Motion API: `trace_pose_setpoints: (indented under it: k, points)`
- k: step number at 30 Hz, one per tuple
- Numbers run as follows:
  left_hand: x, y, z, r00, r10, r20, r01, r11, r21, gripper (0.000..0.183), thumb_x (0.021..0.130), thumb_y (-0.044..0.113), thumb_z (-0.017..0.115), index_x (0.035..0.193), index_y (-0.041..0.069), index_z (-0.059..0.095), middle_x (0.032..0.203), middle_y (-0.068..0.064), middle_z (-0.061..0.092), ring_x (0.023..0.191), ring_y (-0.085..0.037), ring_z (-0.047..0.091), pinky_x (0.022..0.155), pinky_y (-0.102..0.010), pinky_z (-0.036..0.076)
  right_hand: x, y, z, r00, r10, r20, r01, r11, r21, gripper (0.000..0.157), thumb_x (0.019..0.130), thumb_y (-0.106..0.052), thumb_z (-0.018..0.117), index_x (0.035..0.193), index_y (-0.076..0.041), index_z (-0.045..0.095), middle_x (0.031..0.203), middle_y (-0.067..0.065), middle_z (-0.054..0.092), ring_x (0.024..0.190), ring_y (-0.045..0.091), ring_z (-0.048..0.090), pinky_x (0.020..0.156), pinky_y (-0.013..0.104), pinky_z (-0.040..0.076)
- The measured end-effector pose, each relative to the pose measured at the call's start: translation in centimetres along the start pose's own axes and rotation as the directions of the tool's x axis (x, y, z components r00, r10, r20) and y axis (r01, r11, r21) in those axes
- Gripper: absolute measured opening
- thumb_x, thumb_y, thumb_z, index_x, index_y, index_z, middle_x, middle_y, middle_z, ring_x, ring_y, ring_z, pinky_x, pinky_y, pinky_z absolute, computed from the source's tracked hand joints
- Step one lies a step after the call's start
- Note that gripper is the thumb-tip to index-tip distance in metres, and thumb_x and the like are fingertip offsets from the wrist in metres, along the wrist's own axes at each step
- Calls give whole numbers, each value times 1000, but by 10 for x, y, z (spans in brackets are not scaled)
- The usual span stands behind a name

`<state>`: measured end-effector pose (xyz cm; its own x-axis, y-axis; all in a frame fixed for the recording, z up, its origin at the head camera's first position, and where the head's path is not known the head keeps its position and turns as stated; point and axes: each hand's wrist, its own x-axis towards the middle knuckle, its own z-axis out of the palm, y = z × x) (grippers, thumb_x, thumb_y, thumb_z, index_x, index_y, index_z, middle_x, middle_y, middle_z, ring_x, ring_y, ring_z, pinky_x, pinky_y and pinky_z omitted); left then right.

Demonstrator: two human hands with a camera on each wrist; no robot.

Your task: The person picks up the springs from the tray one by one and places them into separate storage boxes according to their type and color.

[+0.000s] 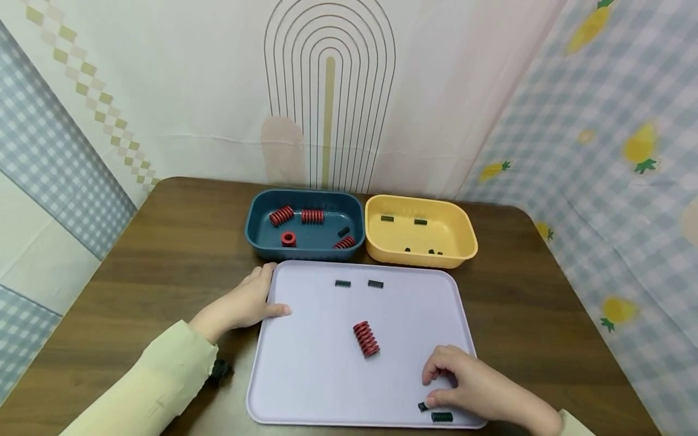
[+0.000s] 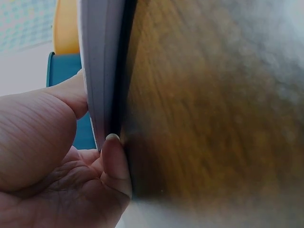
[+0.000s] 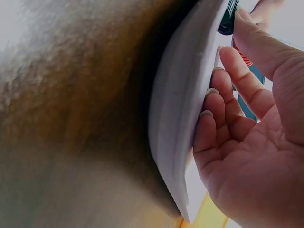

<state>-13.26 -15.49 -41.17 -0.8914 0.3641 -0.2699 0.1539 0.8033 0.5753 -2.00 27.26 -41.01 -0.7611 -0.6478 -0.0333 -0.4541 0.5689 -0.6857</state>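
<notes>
Fingers: left hand [image 1: 248, 304] gripping tray [image 1: 311, 369], right hand [image 1: 463, 381] curving unclosed; five springs [image 1: 366, 339] remaining on tray, others lying in bins [image 1: 297, 254] beyond.

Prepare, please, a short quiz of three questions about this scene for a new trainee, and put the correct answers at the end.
1. True or false: in the head view, the blue bin stands to the left of the yellow bin.
2. Count: how many red springs lie on the lilac tray?
3. Choose: what does the left hand grip?
A) The rim of the blue bin
B) The edge of the lilac tray
C) A spring

Key:
1. True.
2. One, near the middle.
3. B.
</notes>
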Motion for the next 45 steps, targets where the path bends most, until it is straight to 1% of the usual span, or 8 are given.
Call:
trace_pose_setpoints:
  k: [4,11,16,21,32,34,39,45]
  points:
    - [1,2,-1,1000,6,-5,-6,1000,0,101,83,46,73,147,-7,16,142,-31,30,132,-43,33,105,-56,30,-2,-1,-1,1000,-6,-18,5,1000,-17,22,82,-37,76,93,-29,60,90,-15,54,83,6,50,72,24,43]
    - [0,0,2,1000,-13,12,13,1000,3,103,82,50,73,148,-6,16,142,-31,31,131,-42,34,105,-56,30,-4,-1,0,999,1,39,-1,1000,-2,22,80,-36,79,93,-32,61,91,-18,57,83,5,50,72,21,43]
    - [-1,-1,2,1000,-4,6,4,1000,5,102,82,48,73,147,-6,16,142,-31,31,131,-43,34,105,-57,30,-5,0,5,1000,-26,-13,25,998,-55,19,84,-29,77,92,-31,59,90,-18,55,83,3,49,71,20,43]
    - [-1,-2,1,1000,5,3,-5,1000,11,101,83,48,73,147,-6,17,141,-31,31,131,-43,34,105,-56,30,-3,0,8,997,-9,-73,3,997,-81,17,87,-25,74,89,-29,58,86,-16,51,81,3,48,68,21,43]
    - [-1,-2,3,1000,13,-8,-13,1000,14,100,83,46,74,147,-7,18,141,-32,32,129,-43,36,105,-56,31,4,-4,4,999,12,-49,-18,992,-121,17,88,-24,73,86,-26,56,81,-16,47,76,2,46,65,20,40]
    - [-1,-1,4,1000,13,-7,-13,1000,11,100,82,45,74,146,-7,18,140,-32,32,129,-43,36,105,-56,31,8,-5,1,999,36,-29,-39,993,-113,16,89,-25,71,86,-26,56,81,-16,47,75,2,47,65,20,41]
    - [-1,2,1,1000,11,-5,-11,1000,16,101,83,44,75,147,-8,17,140,-32,32,129,-43,35,105,-55,31,24,-10,-11,988,152,15,-149,984,-95,12,92,-29,68,88,-24,57,81,-15,51,75,2,49,66,24,44]
    - [-1,1,1,1000,5,-2,-5,1000,5,101,83,44,75,147,-8,17,140,-32,33,129,-42,36,105,-55,31,42,-9,-27,978,196,-76,-204,971,-121,8,92,-23,68,91,-22,60,83,-14,56,77,3,53,68,26,47]
